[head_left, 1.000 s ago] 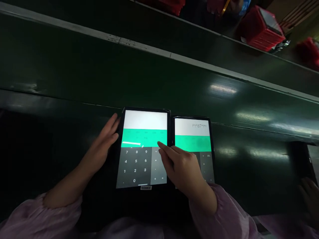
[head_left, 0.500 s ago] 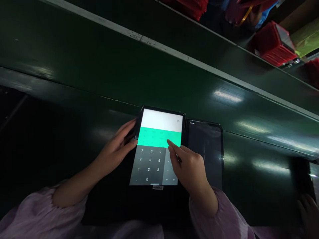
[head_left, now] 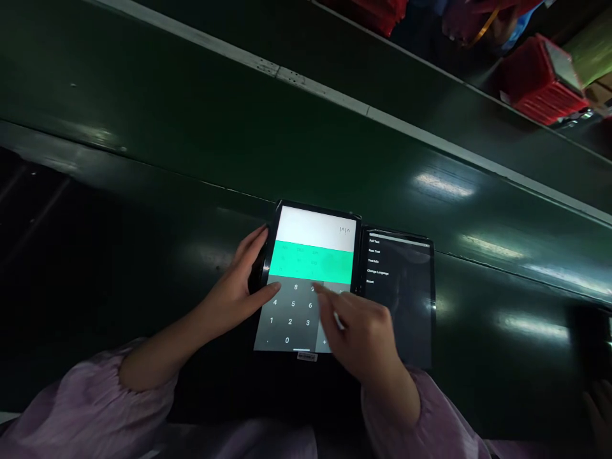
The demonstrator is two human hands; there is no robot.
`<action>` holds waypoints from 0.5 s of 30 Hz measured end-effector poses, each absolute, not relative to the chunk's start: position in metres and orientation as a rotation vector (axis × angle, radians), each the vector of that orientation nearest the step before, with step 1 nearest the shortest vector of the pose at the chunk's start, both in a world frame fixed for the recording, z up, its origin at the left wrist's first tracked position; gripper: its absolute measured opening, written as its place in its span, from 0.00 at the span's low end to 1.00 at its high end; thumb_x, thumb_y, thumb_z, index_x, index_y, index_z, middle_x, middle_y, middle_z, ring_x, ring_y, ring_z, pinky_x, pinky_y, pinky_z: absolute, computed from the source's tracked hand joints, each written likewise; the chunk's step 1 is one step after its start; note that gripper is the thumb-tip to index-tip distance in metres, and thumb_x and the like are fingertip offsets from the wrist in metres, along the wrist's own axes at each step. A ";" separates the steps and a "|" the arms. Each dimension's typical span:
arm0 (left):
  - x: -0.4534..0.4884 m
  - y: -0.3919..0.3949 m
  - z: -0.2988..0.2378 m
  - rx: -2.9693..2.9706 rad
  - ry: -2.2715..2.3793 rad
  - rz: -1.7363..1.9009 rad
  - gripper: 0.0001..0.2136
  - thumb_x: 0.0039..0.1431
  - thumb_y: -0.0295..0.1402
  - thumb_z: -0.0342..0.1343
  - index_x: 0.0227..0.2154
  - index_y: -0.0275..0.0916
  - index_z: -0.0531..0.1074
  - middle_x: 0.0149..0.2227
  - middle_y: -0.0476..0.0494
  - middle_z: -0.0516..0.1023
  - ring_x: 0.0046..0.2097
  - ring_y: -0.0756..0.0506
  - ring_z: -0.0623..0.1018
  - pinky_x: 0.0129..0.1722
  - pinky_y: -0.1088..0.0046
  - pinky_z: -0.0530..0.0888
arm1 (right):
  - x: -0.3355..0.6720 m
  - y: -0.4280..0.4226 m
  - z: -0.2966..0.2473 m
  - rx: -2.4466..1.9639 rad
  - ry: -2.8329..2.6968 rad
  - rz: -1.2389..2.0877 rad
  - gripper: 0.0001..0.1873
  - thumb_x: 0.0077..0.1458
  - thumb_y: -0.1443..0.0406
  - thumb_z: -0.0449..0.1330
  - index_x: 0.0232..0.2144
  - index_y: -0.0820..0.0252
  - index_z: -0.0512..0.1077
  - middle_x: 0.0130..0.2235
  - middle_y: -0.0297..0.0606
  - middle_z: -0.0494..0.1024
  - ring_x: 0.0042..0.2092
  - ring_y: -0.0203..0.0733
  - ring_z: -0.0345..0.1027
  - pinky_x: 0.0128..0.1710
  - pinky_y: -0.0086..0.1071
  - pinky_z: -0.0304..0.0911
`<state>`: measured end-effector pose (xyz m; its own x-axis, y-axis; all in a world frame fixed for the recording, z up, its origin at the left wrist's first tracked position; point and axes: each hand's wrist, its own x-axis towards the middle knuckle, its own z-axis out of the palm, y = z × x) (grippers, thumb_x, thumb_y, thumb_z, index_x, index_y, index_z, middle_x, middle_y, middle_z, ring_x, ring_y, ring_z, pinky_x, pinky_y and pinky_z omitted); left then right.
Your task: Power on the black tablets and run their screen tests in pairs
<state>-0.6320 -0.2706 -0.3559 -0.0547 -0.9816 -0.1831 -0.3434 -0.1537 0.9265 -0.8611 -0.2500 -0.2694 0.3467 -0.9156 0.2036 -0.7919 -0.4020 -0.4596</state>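
Observation:
Two tablets lie side by side on a dark bench. The left tablet (head_left: 310,255) shows a calculator with a white display, a green band and a grey keypad. My left hand (head_left: 241,290) grips its left edge, thumb on the screen's lower left margin. My right hand (head_left: 358,331) hovers over the keypad's right side, index finger stretched to the keys near the 9, the other fingers curled. The right tablet (head_left: 401,293) has a dark screen with a short white text menu at its top left.
A dark green conveyor belt (head_left: 287,134) with a pale rail (head_left: 335,99) runs behind the tablets. Red bins (head_left: 540,80) stand at the far top right. Another person's hand (head_left: 600,408) shows at the lower right edge.
The right tablet went from calculator to black, then to a dark text menu. My left hand closed onto the left tablet's edge. My right index finger slid down from the green band to the keypad.

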 end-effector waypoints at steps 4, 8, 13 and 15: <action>-0.632 -0.270 -0.358 1.538 -1.426 -1.226 0.41 0.59 0.57 0.64 0.74 0.55 0.63 0.79 0.43 0.58 0.80 0.26 0.55 0.72 0.45 0.69 | -0.879 -0.257 -0.266 -2.266 1.834 -0.635 0.21 0.74 0.66 0.53 0.45 0.63 0.88 0.22 0.33 0.80 0.19 0.29 0.67 0.20 0.25 0.54; -0.634 -0.270 -0.355 1.505 -1.264 -1.320 0.40 0.58 0.53 0.67 0.72 0.52 0.68 0.78 0.42 0.61 0.79 0.26 0.56 0.70 0.50 0.72 | -0.876 -0.260 -0.272 -2.302 1.816 -0.602 0.21 0.74 0.66 0.53 0.47 0.66 0.87 0.21 0.33 0.78 0.19 0.30 0.66 0.20 0.26 0.54; -0.636 -0.272 -0.351 1.482 -1.172 -1.367 0.38 0.56 0.52 0.68 0.69 0.52 0.71 0.76 0.42 0.67 0.78 0.25 0.61 0.68 0.49 0.75 | -0.871 -0.259 -0.272 -2.330 1.774 -0.556 0.23 0.75 0.65 0.51 0.50 0.65 0.87 0.20 0.31 0.76 0.18 0.30 0.62 0.20 0.26 0.52; -0.636 -0.272 -0.351 1.484 -1.155 -1.367 0.37 0.56 0.53 0.67 0.68 0.52 0.72 0.74 0.42 0.68 0.77 0.24 0.62 0.67 0.47 0.75 | -0.875 -0.258 -0.271 -2.272 1.872 -0.554 0.22 0.74 0.65 0.52 0.48 0.63 0.87 0.22 0.34 0.79 0.19 0.30 0.65 0.21 0.26 0.53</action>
<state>-0.6359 -0.2718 -0.3507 0.0021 -0.9628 -0.2702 -0.1056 -0.2689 0.9574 -0.8755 -0.2580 -0.2710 0.1549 -0.9698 0.1884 -0.9161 -0.2124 -0.3401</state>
